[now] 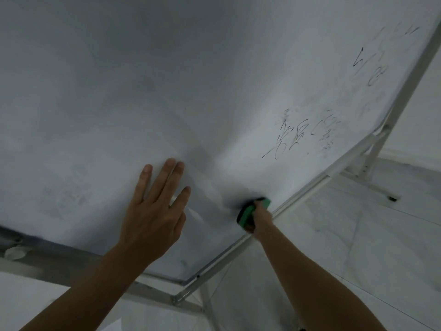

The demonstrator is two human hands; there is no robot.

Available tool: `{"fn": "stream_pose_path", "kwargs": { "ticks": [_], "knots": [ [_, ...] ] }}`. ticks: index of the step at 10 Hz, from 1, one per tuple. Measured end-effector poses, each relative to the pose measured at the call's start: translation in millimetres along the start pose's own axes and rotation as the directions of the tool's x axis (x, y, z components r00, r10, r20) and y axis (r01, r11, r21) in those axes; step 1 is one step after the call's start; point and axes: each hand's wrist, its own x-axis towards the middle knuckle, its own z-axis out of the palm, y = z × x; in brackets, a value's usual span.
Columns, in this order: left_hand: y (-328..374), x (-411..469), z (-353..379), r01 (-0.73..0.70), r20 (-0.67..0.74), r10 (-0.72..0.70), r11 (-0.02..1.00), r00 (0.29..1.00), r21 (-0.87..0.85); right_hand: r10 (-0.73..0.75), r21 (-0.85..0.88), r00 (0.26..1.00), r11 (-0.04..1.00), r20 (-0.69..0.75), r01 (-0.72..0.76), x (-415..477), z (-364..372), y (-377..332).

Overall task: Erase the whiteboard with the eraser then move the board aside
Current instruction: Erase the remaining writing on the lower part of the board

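Observation:
A large whiteboard (pixel 167 91) in a metal frame fills most of the head view. Dark handwriting (pixel 293 137) stays on its right part, with fainter marks toward the upper right (pixel 372 68); the left and middle look wiped and smeary. My left hand (pixel 155 211) lies flat on the board, fingers spread, holding nothing. My right hand (pixel 259 216) grips a green and black eraser (pixel 250 212), pressed on the board close to its lower right edge.
The board's metal stand legs (pixel 367 173) reach out over a pale tiled floor (pixel 358 235) on the right. The tray rail (pixel 59 259) along the bottom edge holds a small round white object (pixel 14 253) at far left.

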Motion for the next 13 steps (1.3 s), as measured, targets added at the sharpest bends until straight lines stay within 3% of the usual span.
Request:
{"fn": "stream_pose_path", "kwargs": {
  "ticks": [1,2,3,4,5,6,7,8,9,10,11,12,13],
  "knots": [
    [1.4,-1.1,0.2,0.015,-0.004,-0.015,1.000,1.000,0.012,-0.371,-0.049,0.921,0.929,-0.122,0.367,-6.1,15.9,-26.2],
    [2.5,-3.0,0.4,0.013,0.006,-0.013,1.000,1.000,0.013,-0.478,-0.170,0.875,0.871,-0.078,0.461,-18.7,19.7,13.8],
    [-0.4,-5.7,0.5,0.019,0.020,-0.019,1.000,1.000,0.016,-0.156,-0.352,0.988,0.925,-0.011,0.143,-17.2,6.5,78.9],
    [-3.9,-6.3,-1.6,0.018,0.027,-0.019,1.000,0.999,0.019,-0.013,-0.372,1.000,0.928,0.017,0.018,-24.2,5.1,78.2],
    [-6.5,-7.4,-3.9,0.017,0.044,-0.018,0.999,0.999,0.028,-0.340,-0.203,0.940,0.921,-0.007,0.331,-33.1,24.2,29.7],
    [-5.3,-7.2,-4.7,0.024,0.041,-0.025,0.999,0.999,0.025,-0.575,-0.131,0.817,0.814,-0.040,0.566,-58.6,44.2,-6.0],
    [-4.8,-5.0,-5.9,0.024,0.045,-0.025,0.999,0.999,0.028,-0.632,-0.234,0.775,0.752,0.006,0.616,-63.9,44.6,21.3],
    [-7.0,-2.3,-7.1,0.020,0.051,-0.022,0.999,0.998,0.035,-0.206,-0.363,0.978,0.910,0.024,0.201,-37.1,22.6,77.6],
    [-11.8,1.3,-9.5,0.015,0.056,-0.017,0.999,0.998,0.034,0.138,-0.369,0.989,0.923,0.058,-0.107,-35.2,11.6,81.7],
    [-15.7,2.5,-10.5,-0.002,0.060,-0.001,0.999,0.998,0.046,-0.110,-0.182,0.994,0.977,0.022,0.112,-34.7,25.9,33.6],
    [-18.0,1.8,-10.5,-0.010,0.064,0.006,0.998,0.998,0.061,-0.422,-0.098,0.904,0.905,-0.073,0.415,-44.3,42.5,-15.3],
    [-18.5,2.1,-8.3,-0.021,0.078,0.015,0.997,0.997,0.071,-0.563,-0.213,0.824,0.814,-0.060,0.540,-58.5,46.7,-0.3],
    [-17.8,3.9,-5.9,-0.026,0.081,0.020,0.998,0.996,0.063,-0.316,-0.368,0.948,0.876,0.049,0.311,-49.3,31.1,67.1]
  ]
}}
